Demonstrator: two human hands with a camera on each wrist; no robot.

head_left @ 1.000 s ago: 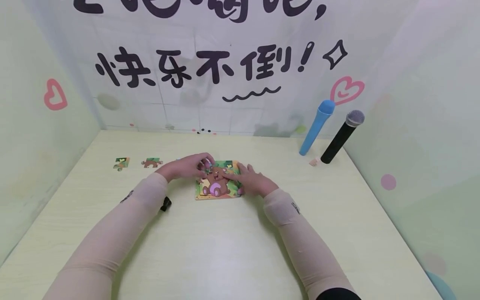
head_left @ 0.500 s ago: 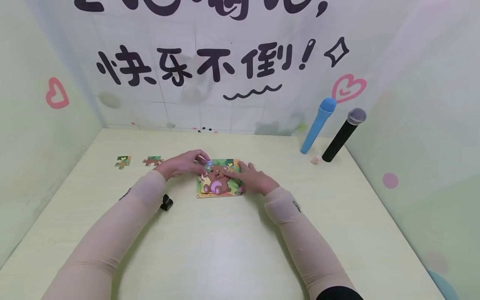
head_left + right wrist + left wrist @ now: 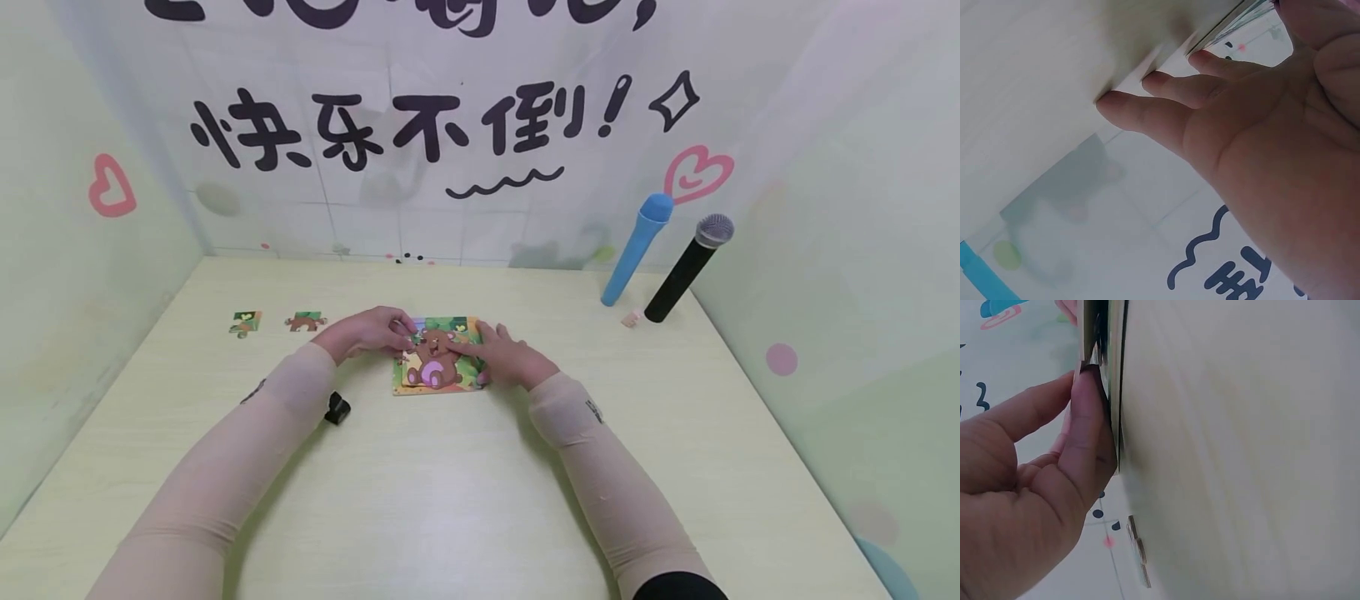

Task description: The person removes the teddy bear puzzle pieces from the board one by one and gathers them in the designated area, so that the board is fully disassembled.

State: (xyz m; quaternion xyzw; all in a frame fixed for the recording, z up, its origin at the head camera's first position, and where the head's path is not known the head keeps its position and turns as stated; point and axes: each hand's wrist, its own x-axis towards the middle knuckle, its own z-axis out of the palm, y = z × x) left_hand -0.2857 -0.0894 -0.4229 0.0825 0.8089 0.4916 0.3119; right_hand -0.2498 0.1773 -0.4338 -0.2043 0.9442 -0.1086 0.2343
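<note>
Brown bear puzzle (image 3: 437, 362) (green bkgd) — left hand (image 3: 367, 332) pinches its piece, right hand (image 3: 510, 358) rests flat.

Both hands (image 3: 442, 346) on bear puzzle (image 3: 438, 357)

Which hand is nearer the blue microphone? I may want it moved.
Right. The right hand rests on the puzzle's right side, toward the blue microphone; the left hand is farther left.

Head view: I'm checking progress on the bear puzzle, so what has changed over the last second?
The left hand drew back slightly toward the puzzle board's left edge, its fingers still pinching a piece at the top-left corner. The right hand stayed resting on the board. The two loose pieces and both microphones did not move.
</note>
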